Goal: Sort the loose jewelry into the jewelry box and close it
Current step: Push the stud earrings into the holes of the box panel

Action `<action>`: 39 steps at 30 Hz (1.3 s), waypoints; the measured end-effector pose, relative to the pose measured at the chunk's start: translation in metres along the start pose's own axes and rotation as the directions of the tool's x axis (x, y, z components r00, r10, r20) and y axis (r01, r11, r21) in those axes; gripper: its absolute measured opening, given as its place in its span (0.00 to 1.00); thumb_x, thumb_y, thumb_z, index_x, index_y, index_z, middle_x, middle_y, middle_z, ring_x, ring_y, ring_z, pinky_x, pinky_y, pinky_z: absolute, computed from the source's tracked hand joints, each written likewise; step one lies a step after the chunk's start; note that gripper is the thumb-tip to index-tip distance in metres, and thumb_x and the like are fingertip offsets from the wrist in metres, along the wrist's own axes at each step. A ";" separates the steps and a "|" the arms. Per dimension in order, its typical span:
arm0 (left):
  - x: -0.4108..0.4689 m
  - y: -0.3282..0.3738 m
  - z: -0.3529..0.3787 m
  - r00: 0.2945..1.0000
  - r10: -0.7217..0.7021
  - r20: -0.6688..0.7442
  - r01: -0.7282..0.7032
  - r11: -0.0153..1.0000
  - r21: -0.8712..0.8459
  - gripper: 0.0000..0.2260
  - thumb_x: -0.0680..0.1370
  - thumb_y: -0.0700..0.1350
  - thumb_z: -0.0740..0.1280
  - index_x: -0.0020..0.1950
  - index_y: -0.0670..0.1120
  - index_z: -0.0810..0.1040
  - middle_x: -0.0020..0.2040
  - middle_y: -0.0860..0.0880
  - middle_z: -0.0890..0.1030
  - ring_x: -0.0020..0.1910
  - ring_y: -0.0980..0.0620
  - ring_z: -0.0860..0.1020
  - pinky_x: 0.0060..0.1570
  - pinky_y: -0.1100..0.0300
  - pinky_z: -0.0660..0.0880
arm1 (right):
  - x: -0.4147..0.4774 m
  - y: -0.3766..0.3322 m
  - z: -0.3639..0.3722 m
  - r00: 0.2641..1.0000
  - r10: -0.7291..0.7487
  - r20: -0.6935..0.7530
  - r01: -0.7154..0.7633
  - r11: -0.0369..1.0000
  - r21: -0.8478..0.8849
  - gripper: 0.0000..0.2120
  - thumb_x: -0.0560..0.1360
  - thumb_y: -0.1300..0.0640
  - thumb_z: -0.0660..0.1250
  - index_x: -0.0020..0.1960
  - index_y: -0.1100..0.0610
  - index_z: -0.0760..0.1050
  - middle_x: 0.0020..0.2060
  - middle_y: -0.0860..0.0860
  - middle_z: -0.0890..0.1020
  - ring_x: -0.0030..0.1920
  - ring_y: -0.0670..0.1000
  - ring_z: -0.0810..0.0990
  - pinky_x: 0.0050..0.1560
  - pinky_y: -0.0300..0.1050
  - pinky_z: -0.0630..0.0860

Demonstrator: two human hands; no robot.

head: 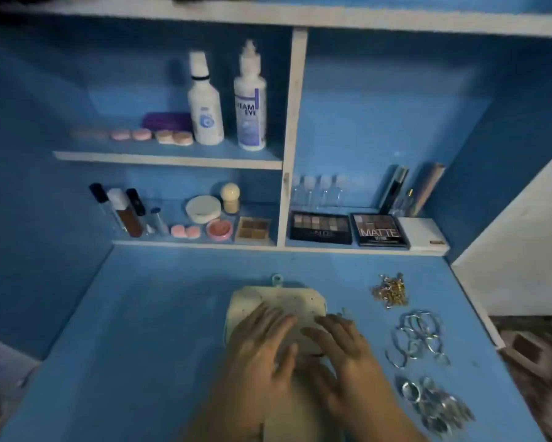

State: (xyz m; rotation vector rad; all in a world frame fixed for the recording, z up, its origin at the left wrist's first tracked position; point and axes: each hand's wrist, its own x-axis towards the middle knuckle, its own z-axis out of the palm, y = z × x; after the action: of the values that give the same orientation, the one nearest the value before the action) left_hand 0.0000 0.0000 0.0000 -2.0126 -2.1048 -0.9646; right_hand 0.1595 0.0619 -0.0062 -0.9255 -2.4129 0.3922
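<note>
Under both flat hands (300, 342) lies the jewelry box (276, 306).

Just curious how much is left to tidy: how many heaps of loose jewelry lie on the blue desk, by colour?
Gold heap: 1
Silver heaps: 2, the hoops and the nearer pile
Total: 3

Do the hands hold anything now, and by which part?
Nothing is gripped. The left hand and the right hand rest flat, with straight fingers, on top of the beige jewelry box.
</note>
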 end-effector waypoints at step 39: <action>0.004 -0.062 0.026 0.882 -0.464 -0.080 0.387 0.811 -0.439 0.14 0.78 0.41 0.66 0.63 0.50 0.77 0.56 0.58 0.74 0.55 0.60 0.69 0.54 0.66 0.63 | -0.046 0.051 0.014 0.859 0.276 -0.431 -0.386 0.903 -0.191 0.05 0.66 0.60 0.76 0.41 0.56 0.82 0.32 0.48 0.76 0.40 0.52 0.70 0.39 0.43 0.64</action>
State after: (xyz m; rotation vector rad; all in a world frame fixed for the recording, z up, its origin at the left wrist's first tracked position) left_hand -0.0488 0.0195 -0.0425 -1.5089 -2.4603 -1.7259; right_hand 0.2079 0.0658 -0.0567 -1.4088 -1.9597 -0.0179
